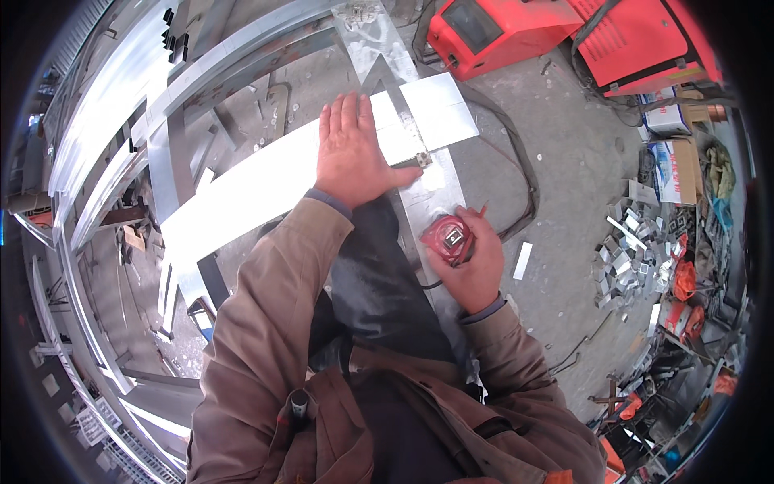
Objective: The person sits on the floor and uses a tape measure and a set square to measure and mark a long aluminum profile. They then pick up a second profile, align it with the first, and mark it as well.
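Note:
My left hand (352, 152) lies flat with fingers stretched on a long, bright metal strip (250, 189). Its thumb points at the near end of a flat metal set square (401, 113), which crosses the strip. In my right hand (477, 266) is a red tape measure (447, 238); a thin red stick, perhaps a pencil, pokes out by the fingers. The tape measure is just above a metal beam (435, 189) that runs beneath the strip. Whether it touches the beam I cannot tell.
Red machines (500, 36) stand at the far right, with a dark cable (528, 173) curving over the floor. Metal offcuts (629, 258) are heaped at the right, near cardboard boxes (677, 169). Metal frames (161, 153) fill the left. A small white strip (522, 260) lies on the floor.

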`<state>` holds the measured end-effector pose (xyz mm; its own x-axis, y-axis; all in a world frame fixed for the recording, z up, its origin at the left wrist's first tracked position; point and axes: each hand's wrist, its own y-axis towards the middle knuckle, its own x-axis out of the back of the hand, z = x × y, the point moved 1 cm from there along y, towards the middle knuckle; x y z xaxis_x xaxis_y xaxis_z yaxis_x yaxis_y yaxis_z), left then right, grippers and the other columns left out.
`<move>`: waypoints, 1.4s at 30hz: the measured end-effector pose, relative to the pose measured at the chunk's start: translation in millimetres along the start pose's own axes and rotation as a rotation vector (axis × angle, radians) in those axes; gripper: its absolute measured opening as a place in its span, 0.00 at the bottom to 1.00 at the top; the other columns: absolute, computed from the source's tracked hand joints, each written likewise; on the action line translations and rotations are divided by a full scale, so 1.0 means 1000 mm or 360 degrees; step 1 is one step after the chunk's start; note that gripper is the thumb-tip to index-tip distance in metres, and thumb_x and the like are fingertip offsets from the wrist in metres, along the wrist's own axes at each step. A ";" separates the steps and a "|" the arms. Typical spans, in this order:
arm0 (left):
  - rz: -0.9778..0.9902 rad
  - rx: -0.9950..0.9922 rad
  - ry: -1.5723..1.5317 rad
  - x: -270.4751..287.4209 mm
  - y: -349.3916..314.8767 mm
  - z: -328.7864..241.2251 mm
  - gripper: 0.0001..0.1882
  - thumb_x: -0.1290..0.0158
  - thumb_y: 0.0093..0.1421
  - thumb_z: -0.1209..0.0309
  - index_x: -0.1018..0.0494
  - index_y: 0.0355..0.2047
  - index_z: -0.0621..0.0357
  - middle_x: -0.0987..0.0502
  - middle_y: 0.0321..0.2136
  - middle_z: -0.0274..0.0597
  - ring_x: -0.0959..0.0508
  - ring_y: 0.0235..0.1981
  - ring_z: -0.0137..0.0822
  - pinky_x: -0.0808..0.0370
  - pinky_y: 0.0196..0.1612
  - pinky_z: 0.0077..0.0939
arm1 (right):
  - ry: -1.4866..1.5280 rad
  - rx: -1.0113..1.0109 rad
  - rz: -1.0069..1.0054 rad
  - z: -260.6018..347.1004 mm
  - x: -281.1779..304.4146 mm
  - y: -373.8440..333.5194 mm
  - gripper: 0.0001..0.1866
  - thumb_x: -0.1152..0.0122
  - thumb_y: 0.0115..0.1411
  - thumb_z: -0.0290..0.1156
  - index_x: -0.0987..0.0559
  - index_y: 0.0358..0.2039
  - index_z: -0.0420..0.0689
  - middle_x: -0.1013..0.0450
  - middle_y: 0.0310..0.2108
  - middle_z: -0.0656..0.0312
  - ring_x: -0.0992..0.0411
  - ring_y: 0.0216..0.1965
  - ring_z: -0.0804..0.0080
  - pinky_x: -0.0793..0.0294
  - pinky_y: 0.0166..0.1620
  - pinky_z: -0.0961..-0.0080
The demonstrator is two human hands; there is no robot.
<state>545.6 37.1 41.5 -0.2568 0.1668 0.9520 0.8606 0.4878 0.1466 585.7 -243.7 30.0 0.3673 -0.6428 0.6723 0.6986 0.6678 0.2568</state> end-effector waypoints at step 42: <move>0.0062 0.1370 -0.2768 0.127 -0.291 0.063 0.13 0.35 0.75 0.67 0.19 0.48 0.66 0.13 0.37 0.40 0.14 0.36 0.28 0.16 0.40 0.22 | 0.0823 0.0457 0.0909 0.208 -0.072 -0.009 0.23 0.27 0.63 0.13 0.24 0.55 0.41 0.18 0.59 0.46 0.18 0.61 0.55 0.18 0.63 0.62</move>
<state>234.3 -29.5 103.0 -0.7983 0.4558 -0.3937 0.6023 0.5970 -0.5300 425.3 -125.2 123.9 0.9043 -0.2196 0.3661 0.1596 0.9693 0.1870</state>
